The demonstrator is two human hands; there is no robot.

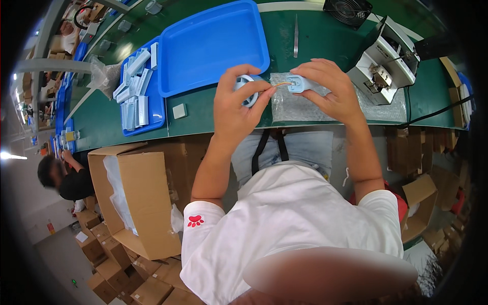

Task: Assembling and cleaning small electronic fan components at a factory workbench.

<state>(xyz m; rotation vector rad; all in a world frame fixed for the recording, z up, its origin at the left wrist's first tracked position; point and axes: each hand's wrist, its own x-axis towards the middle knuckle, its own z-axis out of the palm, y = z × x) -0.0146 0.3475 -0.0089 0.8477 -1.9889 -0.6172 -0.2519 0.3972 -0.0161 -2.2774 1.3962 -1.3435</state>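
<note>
Both hands raised over the near edge of the green table (198,113). Left hand (235,109): thumb and fingertips together on thin orange-and-pale wires (280,84), with a pale-blue round plastic part (247,92) tucked among the fingers. Right hand (333,91): thumb and fingers clamped along the sides of a pale-blue hollow plastic housing (296,84), open end turned toward the left hand, probably so the wires stay reachable. The wires bridge the gap between the two parts; the close spacing likely keeps them from being strained. Beneath: a clear bubbled plastic sheet (284,111) at the table's near edge, perhaps guarding against scratches. Silver slim tweezers (296,38) lie toward the far edge; a white-and-grey metal machine (381,71) stands toward the right end. Hard to make out: most of the round part, behind the left fingers; where the wires end inside the housing; the black round-grilled fan (348,10), cut off at the top.
</note>
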